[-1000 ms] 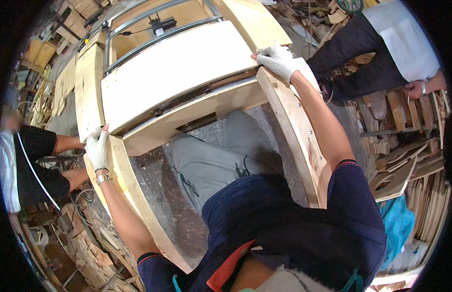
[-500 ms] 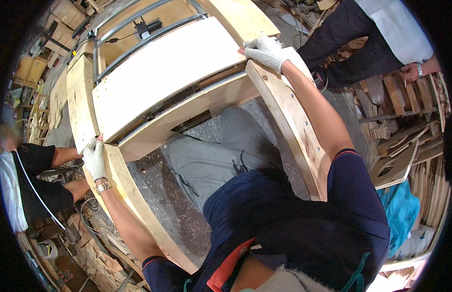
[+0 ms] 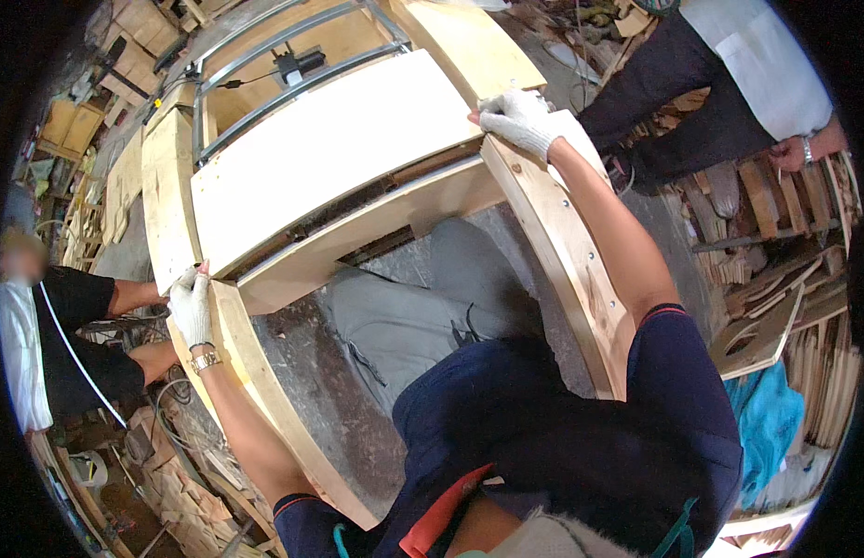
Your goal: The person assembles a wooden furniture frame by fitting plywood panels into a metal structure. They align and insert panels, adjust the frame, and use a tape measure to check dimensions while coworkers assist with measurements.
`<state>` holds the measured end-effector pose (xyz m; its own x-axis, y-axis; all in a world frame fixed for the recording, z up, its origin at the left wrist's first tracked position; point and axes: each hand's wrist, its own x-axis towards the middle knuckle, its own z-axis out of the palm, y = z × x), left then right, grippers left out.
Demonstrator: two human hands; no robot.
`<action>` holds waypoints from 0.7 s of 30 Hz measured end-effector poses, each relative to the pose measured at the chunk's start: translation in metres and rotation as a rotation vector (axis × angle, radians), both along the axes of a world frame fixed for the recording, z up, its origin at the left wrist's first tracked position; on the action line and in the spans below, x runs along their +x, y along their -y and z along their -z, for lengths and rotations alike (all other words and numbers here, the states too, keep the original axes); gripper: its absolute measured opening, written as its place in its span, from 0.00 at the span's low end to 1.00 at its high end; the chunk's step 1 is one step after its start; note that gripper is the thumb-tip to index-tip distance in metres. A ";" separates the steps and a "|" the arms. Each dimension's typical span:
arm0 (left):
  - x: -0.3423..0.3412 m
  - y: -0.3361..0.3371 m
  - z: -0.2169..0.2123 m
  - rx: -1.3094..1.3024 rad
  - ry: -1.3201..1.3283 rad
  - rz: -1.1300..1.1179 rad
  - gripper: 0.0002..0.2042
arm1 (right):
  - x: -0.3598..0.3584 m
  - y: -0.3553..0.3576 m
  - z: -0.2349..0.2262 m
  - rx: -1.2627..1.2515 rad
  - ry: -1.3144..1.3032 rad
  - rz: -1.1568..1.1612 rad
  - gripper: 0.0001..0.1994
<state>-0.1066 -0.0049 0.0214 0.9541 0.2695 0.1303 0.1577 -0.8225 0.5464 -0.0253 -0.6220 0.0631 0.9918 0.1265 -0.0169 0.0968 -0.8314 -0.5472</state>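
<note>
In front of me is a wooden furniture frame with a wide pale board (image 3: 339,149) set between its sides. My left hand (image 3: 191,307), in a white knitted glove, closes over the left wooden side rail (image 3: 292,409) beside the board's near left corner; the thumb points up at that corner. At the board's near right corner my right hand (image 3: 520,121), gloved the same way, is closed over the top of the right side rail (image 3: 555,244). The undersides of both grips are hidden. A lower wooden crosspiece (image 3: 376,228) spans the frame below the board's near edge.
Beyond the board are a metal frame (image 3: 348,65) and a black motor-like device (image 3: 297,65) with a cable. One person in dark trousers (image 3: 678,93) stands at the right, another in black shorts (image 3: 83,325) at the left. Wood scraps (image 3: 185,465) and stacked boards (image 3: 813,363) lie around.
The whole view has shifted slightly, so the frame appears a little lower and farther right. Both hands keep the same places on the rails.
</note>
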 end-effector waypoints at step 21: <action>-0.011 -0.002 0.009 0.019 0.161 0.014 0.28 | -0.001 -0.002 0.009 0.021 0.014 0.053 0.24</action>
<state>-0.1172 -0.0026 0.0120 0.9242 0.2520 0.2870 0.0573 -0.8345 0.5480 -0.0266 -0.6199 0.0543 0.9973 0.0740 -0.0009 0.0607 -0.8241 -0.5632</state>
